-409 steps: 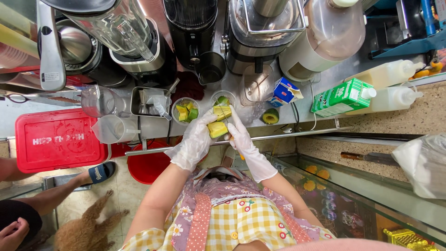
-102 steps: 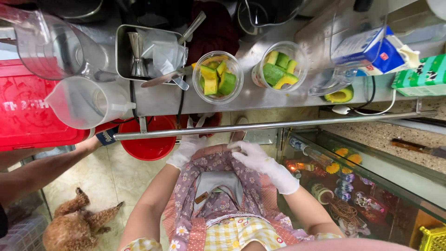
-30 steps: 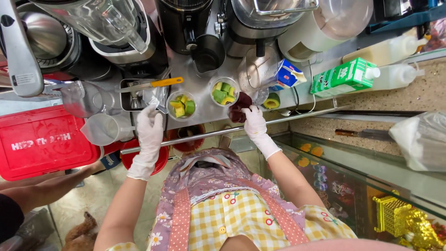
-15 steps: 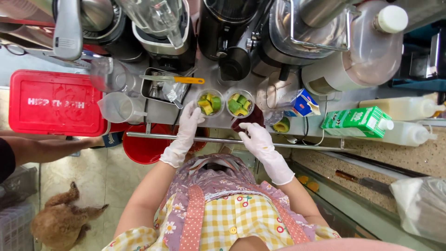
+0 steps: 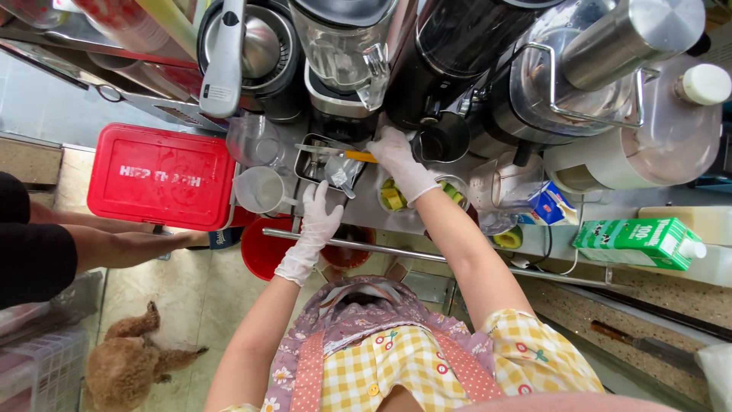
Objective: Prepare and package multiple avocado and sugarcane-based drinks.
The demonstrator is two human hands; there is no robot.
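Blenders (image 5: 343, 61) line the back of the counter (image 5: 366, 210). Before them sits a metal tray (image 5: 328, 160), measuring jugs (image 5: 259, 191) to its left, fruit cups (image 5: 393, 197) to its right. Further right lies a milk carton (image 5: 637, 243). A lidded box (image 5: 160, 177) occupies the counter's left end.

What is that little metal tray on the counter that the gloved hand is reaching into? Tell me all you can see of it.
The metal tray is a small rectangular tub of shiny steel, standing flat on the counter in front of the blender. Utensils lie in it, among them one with an orange handle, which the right hand touches at its far end. The left hand hovers just before the tray's near edge. A clear jug stands at its side.
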